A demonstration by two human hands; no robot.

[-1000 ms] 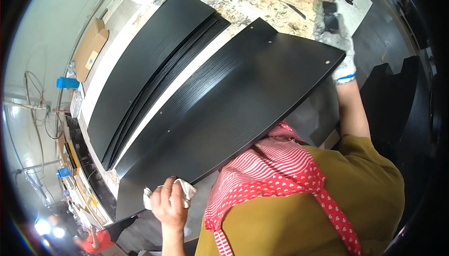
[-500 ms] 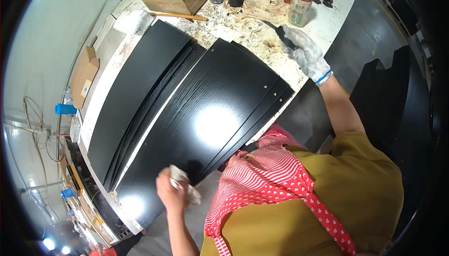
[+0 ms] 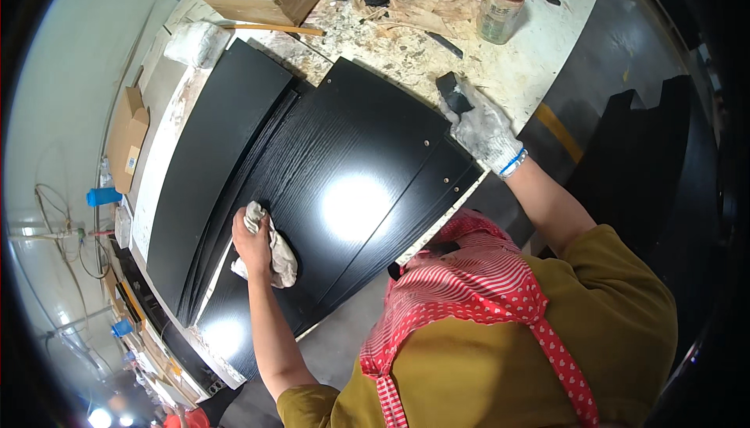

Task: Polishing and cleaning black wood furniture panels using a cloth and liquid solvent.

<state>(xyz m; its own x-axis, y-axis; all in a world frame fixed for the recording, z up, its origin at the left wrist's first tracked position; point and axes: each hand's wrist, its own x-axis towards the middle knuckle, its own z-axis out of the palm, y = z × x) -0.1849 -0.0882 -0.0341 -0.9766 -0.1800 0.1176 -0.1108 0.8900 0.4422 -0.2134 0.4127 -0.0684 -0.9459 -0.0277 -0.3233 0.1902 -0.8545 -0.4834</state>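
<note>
Bright white glare [image 3: 357,207] on black panel [image 3: 312,150]

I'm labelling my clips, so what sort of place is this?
Probably a workshop: black panels lie stacked on a stained bench, and the gloved right hand holds a dark block.

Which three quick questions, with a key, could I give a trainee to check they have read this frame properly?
1. Which hand wears the glove, left or right?
2. True or false: the bare hand holds a cloth.
3. Multiple choice: what does the gloved hand hold? A: a bottle. B: a black block. C: a cardboard box.

Key: 1. Right. 2. True. 3. B.
</note>
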